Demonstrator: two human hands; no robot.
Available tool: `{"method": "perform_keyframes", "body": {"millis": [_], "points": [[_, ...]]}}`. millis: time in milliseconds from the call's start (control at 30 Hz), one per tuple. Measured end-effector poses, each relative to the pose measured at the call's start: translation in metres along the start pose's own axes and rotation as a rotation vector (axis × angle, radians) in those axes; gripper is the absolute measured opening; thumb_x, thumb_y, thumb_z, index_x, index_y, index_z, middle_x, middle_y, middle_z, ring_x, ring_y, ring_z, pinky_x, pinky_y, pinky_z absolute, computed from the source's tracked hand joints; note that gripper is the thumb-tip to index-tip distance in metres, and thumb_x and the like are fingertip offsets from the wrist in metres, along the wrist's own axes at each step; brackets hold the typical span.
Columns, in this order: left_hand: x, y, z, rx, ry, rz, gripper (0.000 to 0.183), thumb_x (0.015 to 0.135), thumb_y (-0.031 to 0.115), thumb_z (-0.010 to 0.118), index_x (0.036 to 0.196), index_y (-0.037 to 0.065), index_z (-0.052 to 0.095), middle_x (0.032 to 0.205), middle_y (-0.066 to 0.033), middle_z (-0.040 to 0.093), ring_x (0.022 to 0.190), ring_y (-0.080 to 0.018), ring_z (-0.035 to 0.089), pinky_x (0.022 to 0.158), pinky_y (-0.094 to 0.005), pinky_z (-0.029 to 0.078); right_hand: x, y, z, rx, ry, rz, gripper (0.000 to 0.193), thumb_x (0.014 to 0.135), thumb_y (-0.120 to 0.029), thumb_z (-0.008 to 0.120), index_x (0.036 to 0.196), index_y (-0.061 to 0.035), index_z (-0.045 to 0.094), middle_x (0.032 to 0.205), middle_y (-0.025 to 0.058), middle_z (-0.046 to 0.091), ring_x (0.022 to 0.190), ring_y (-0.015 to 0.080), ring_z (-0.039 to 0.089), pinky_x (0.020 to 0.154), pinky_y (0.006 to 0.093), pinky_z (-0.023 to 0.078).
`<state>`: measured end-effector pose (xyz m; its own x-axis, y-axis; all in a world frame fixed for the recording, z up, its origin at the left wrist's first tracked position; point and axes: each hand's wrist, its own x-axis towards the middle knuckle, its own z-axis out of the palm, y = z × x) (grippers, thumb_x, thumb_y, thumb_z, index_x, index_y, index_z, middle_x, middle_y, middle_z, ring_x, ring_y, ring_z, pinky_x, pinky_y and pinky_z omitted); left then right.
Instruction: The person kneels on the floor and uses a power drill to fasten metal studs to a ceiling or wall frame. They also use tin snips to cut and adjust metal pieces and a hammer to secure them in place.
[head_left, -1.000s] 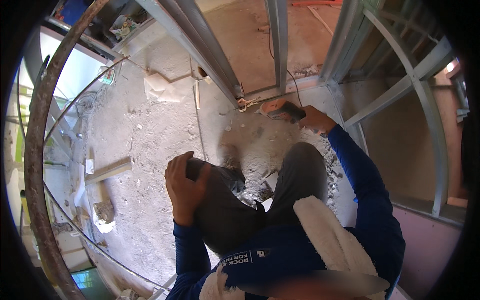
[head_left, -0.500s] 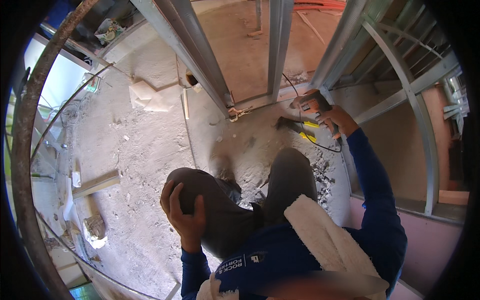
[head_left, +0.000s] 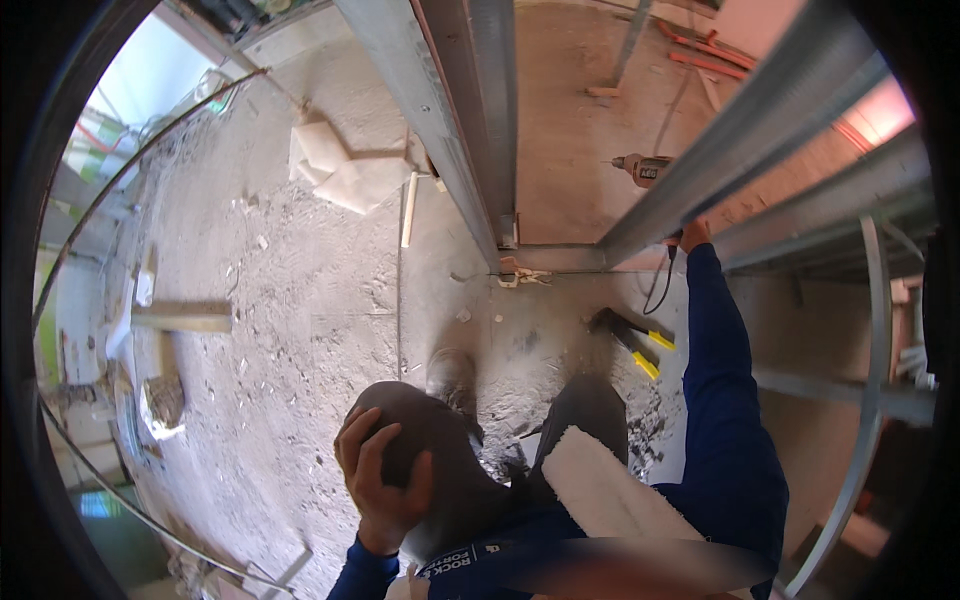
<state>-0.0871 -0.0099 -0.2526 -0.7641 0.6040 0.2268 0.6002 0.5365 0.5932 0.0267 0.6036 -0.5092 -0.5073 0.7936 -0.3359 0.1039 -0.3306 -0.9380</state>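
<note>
My right arm reaches forward past an upright metal stud (head_left: pixel 745 130). The right hand (head_left: pixel 696 234), partly hidden by that stud, is closed around the handle of a power drill (head_left: pixel 648 170). The drill's front end points left, and its black cord (head_left: pixel 660 290) hangs below the hand. Spread fingers of my left hand (head_left: pixel 383 485) rest on my bent left knee (head_left: pixel 440 465). On the floor ahead of my knees lies a cutting tool with yellow handles (head_left: pixel 640 345). A metal locking clamp (head_left: pixel 520 278) sits at the bottom track between the studs.
Another stud pair (head_left: pixel 460 120) stands ahead. White sheets (head_left: pixel 345 170) and a thin pale strip (head_left: pixel 409 210) lie on the dusty floor. A wooden piece (head_left: pixel 185 318) is at left, dark rubble (head_left: pixel 650 435) by my right knee, and orange-red lengths (head_left: pixel 710 55) lie far right.
My right hand has carried the drill forward, from this side of the frame to behind the stud. The view has shifted too. My left hand stays on the knee.
</note>
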Motion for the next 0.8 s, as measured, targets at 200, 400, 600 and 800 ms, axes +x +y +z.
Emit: {"method": "perform_keyframes", "body": {"millis": [200,400,600,800], "points": [[0.021,0.017,0.006,0.092,-0.014,-0.134,0.040,0.071,0.012,0.078,0.108,0.003,0.064,0.128,-0.0210,0.057,0.124,-0.0427,0.053,0.106,-0.0516,0.042,0.082,0.018,0.047,0.095,-0.242,0.079,0.049,0.097,-0.050,0.062,0.119,-0.0066,0.060,0.089,0.0055,0.066,0.064,0.0128,0.058,0.047,0.0297,0.050],[0.033,0.034,0.015,0.175,-0.037,-0.179,0.041,0.071,0.012,0.079,0.108,0.003,0.065,0.127,-0.0206,0.059,0.122,-0.0423,0.055,0.103,-0.0500,0.043,0.108,0.046,0.074,0.210,-0.325,0.324,0.056,0.096,-0.059,0.059,0.123,-0.0105,0.057,0.091,0.0028,0.061,0.074,0.0092,0.053,0.037,0.0253,0.039],[0.038,0.046,0.017,0.227,-0.075,-0.193,0.044,0.070,0.012,0.081,0.110,0.003,0.065,0.126,-0.0204,0.059,0.122,-0.0415,0.056,0.102,-0.0486,0.045,0.113,0.088,0.066,0.182,-0.264,0.457,0.046,0.096,-0.056,0.061,0.110,-0.0126,0.058,0.090,0.0038,0.058,0.054,0.0109,0.044,0.036,0.0255,0.036],[0.035,0.048,0.020,0.213,-0.070,-0.177,0.050,0.070,0.013,0.081,0.115,0.002,0.064,0.127,-0.0209,0.059,0.122,-0.0419,0.056,0.103,-0.0488,0.045,0.097,0.121,0.048,-0.237,-0.152,0.194,0.039,0.095,-0.048,0.064,0.098,-0.0091,0.061,0.081,0.0048,0.059,0.056,0.0151,0.051,0.047,0.0303,0.043]]}}
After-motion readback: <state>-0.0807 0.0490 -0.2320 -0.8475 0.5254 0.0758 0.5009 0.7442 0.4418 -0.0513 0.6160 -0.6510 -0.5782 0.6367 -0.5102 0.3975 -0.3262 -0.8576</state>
